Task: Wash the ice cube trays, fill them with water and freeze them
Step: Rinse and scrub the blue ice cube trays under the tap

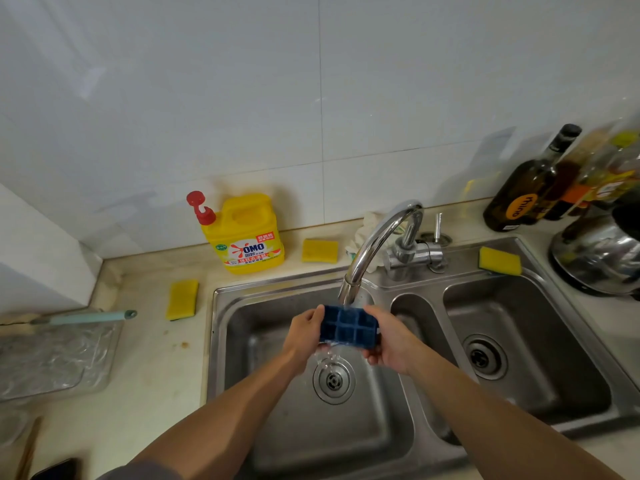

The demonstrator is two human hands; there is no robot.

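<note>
A small dark blue ice cube tray [349, 328] with six square cells is held level under the spout of the chrome tap [375, 244], over the left basin of the steel double sink [388, 441]. My left hand [304, 336] grips its left end and my right hand [389, 339] grips its right end, fingers curled underneath. Water runs from the spout onto the tray and spills off its front edge toward the drain [333, 380].
A yellow detergent jug [247, 233] stands behind the sink on the counter. Three yellow sponges lie around: one on the left counter [182, 299], one behind the sink [319, 251], one on the right rim [500, 260]. Bottles [530, 185] and a steel kettle [599, 258] crowd the right.
</note>
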